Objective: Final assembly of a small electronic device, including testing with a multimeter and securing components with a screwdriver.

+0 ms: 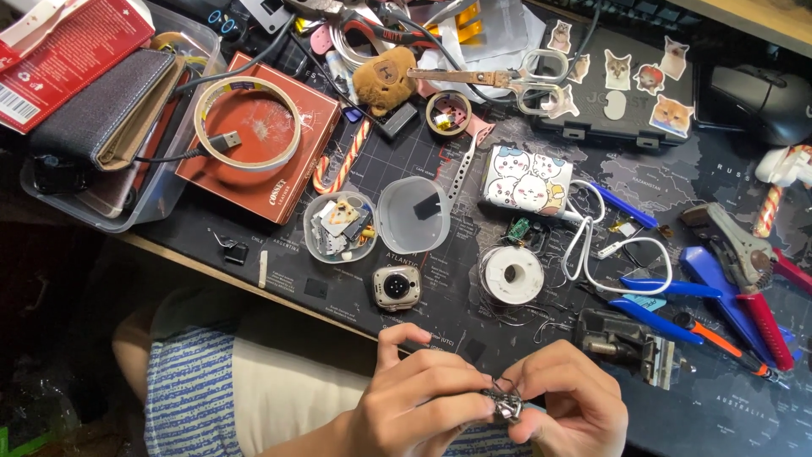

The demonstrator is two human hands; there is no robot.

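Both hands meet at the near edge of the desk, over the lap, and pinch one small metal part (506, 404) between them. The left hand (414, 398) closes on it with thumb and curled fingers; the right hand (568, 404) clamps it from the other side, fingertips tight. The part is dark grey and shiny, with thin wire-like bits sticking out; its exact shape is too small to tell.

Just beyond the grip, on the dark printed desk mat (440, 152), lies a square watch body (396, 287) of brushed metal with a round dark centre. Past that sit a round clear plastic tub (340, 227) full of tiny parts and its open lid (414, 215). Straight beyond the part stands a white spool (511, 275) of fine wire. Off to the right of the right hand rests a dark metal block (628, 341), then blue-handled pliers (677, 292) and red-handled cutters (748, 279).
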